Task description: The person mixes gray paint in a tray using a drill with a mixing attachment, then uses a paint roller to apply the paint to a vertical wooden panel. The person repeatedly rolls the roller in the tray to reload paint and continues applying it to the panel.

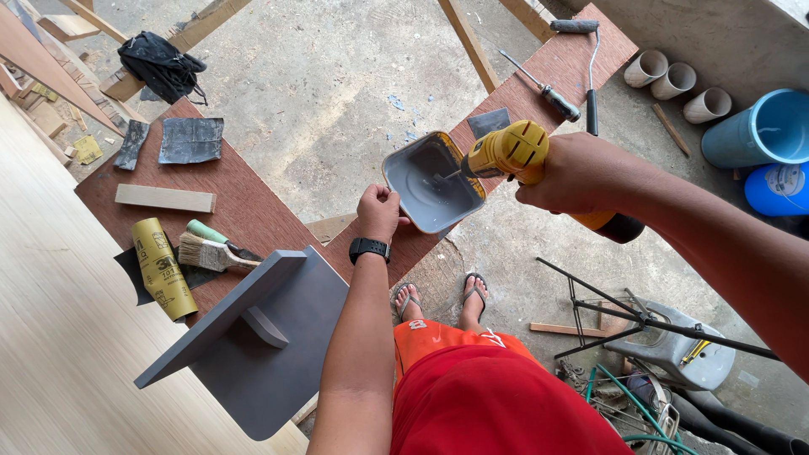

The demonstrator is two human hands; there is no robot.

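Hands two; drill one; tub one.

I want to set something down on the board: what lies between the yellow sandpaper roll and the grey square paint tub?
In the head view, a wooden-handled paintbrush lies beside the yellow sandpaper roll, then bare reddish plywood board, then the left hand gripping the grey square paint tub.

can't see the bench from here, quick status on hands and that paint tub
Left hand grips grey paint tub rim. Right hand holds yellow drill, bit in paint. Nothing blocking.
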